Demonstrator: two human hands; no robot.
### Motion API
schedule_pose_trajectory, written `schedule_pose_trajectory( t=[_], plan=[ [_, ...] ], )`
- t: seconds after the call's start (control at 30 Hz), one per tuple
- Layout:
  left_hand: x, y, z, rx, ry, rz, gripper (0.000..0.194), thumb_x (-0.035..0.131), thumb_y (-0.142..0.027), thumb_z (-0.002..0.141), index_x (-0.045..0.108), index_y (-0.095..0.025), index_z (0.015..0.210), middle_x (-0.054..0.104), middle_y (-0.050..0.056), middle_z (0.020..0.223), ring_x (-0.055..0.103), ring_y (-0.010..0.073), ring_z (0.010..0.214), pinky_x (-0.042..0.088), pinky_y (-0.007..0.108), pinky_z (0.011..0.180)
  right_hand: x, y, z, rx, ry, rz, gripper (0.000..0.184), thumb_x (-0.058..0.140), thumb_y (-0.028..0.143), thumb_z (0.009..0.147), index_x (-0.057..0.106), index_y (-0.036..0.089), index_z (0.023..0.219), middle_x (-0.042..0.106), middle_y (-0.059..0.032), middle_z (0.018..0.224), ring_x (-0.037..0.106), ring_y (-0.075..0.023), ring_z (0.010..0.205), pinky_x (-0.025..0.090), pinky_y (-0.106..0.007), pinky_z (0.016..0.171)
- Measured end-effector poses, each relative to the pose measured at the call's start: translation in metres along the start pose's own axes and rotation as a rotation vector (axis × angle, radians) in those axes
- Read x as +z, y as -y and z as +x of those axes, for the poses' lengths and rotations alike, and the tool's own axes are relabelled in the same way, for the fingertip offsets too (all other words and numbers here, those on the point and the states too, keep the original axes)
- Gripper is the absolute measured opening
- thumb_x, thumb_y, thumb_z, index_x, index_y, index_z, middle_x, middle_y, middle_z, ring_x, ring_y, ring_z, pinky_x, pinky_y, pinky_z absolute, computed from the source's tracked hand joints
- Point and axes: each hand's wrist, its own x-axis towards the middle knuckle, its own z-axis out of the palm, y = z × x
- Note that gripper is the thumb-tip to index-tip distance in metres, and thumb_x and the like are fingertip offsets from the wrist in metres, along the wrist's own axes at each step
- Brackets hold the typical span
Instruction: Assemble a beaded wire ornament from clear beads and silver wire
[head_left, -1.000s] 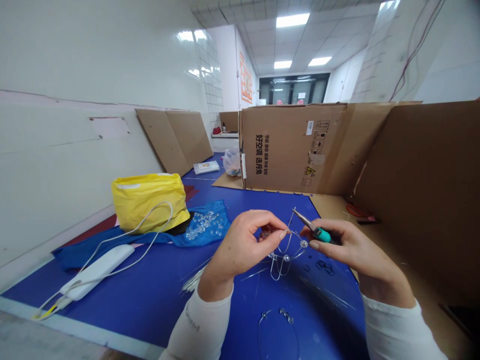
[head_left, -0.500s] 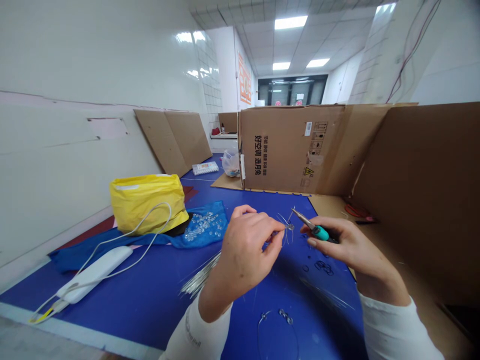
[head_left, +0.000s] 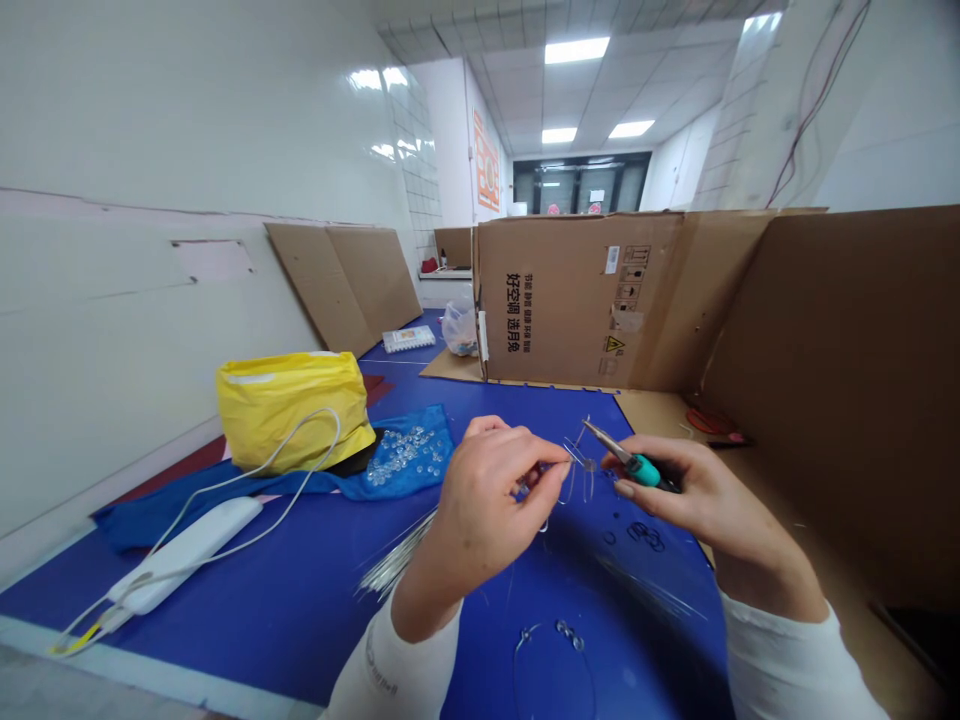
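Observation:
Between thumb and fingertips, my left hand (head_left: 499, 490) pinches a thin bent wire piece (head_left: 576, 462) with a clear bead on it. Several wire loops and ends stick out from the pinch. My right hand (head_left: 694, 490) is closed around pliers (head_left: 637, 468) with a teal and black handle; their narrow metal jaws point up and left, close to a wire end. I cannot tell whether the jaws grip the wire. Below the hands, a wire ring with clear beads (head_left: 570, 634) lies on the blue table (head_left: 480, 640). Small black rings (head_left: 646, 537) lie under my right hand.
A bundle of straight wires (head_left: 397, 555) lies beside my left forearm. Clear beads (head_left: 405, 455) rest on a blue cloth by a yellow bag (head_left: 292, 410). A white power strip (head_left: 184, 550) with a cable is at left. A large cardboard box (head_left: 577, 300) stands behind.
The wire piece has turned in my left fingertips, so its loops and bead now sit at another angle, slightly lower. The pliers stay in nearly the same place. The camera view shifts slightly.

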Motion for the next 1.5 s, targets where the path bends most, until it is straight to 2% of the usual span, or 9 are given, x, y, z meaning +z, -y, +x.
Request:
schedule_pose_trajectory(
  t=[0.2,0.37,0.6,0.9,1.03,1.13,1.3,1.5],
  plan=[
    [0.001,0.005,0.002,-0.137,0.03,-0.108,0.012,0.066,-0.015,0.094,0.076,-0.02,0.089,0.074,-0.002,0.072,0.061,0.013,0.064,0.046,0.033,0.071,0.002,0.003,0.002,0.065,0.015,0.016,0.025,0.072,0.044,0.088,0.077,0.02,0.095,0.074,-0.0045,0.087,0.064,-0.0199,0.078,0.05,-0.032,0.071],
    [0.002,0.008,0.005,-0.288,0.073,-0.251,0.014,0.067,-0.014,0.091,0.079,-0.02,0.089,0.077,0.001,0.076,0.064,0.0132,0.066,0.046,0.027,0.061,0.004,0.009,0.004,0.126,0.025,0.062,0.026,0.073,0.046,0.087,0.077,0.02,0.091,0.071,-0.0032,0.082,0.062,-0.0191,0.077,0.048,-0.032,0.07],
    [0.001,0.012,0.008,-0.35,0.124,-0.364,0.014,0.065,-0.016,0.091,0.078,-0.018,0.085,0.078,0.003,0.077,0.065,0.0131,0.066,0.05,0.026,0.061,0.004,0.009,0.003,0.136,0.02,0.032,0.029,0.072,0.048,0.088,0.077,0.02,0.093,0.073,-0.004,0.084,0.063,-0.0199,0.078,0.05,-0.032,0.07],
    [0.001,0.015,0.007,-0.312,0.117,-0.332,0.015,0.065,-0.015,0.09,0.077,-0.02,0.083,0.079,0.003,0.079,0.068,0.0151,0.068,0.052,0.027,0.061,-0.007,0.007,-0.001,0.011,0.024,-0.152,0.028,0.072,0.045,0.087,0.077,0.022,0.103,0.078,-0.0044,0.092,0.07,-0.0212,0.08,0.056,-0.032,0.071],
    [0.0,0.015,0.007,-0.299,0.111,-0.3,0.015,0.065,-0.016,0.091,0.077,-0.02,0.082,0.079,0.003,0.079,0.069,0.0154,0.07,0.052,0.027,0.062,-0.01,0.007,-0.004,-0.081,0.014,-0.239,0.023,0.069,0.034,0.087,0.075,0.024,0.107,0.079,-0.0047,0.098,0.073,-0.0211,0.084,0.057,-0.031,0.074],
    [-0.001,0.014,0.008,-0.285,0.115,-0.296,0.016,0.064,-0.015,0.091,0.076,-0.019,0.082,0.078,0.003,0.078,0.069,0.0153,0.07,0.052,0.027,0.061,-0.012,0.007,-0.006,-0.138,-0.001,-0.329,0.025,0.066,0.024,0.086,0.073,0.025,0.11,0.078,-0.0043,0.1,0.072,-0.0209,0.086,0.057,-0.032,0.076],
    [-0.001,0.014,0.009,-0.278,0.13,-0.284,0.018,0.064,-0.014,0.091,0.076,-0.019,0.08,0.078,0.002,0.078,0.069,0.0151,0.071,0.05,0.027,0.061,-0.016,0.009,-0.009,-0.183,-0.03,-0.453,0.029,0.061,0.02,0.085,0.071,0.024,0.112,0.076,-0.0064,0.1,0.071,-0.022,0.085,0.057,-0.034,0.074],
    [-0.001,0.014,0.009,-0.263,0.135,-0.25,0.017,0.065,-0.016,0.092,0.075,-0.02,0.08,0.076,0.002,0.075,0.068,0.0156,0.07,0.049,0.029,0.064,-0.017,0.012,-0.011,-0.215,-0.032,-0.464,0.03,0.062,0.019,0.086,0.071,0.023,0.114,0.076,-0.0076,0.099,0.07,-0.0221,0.084,0.058,-0.035,0.073]
  ],
)
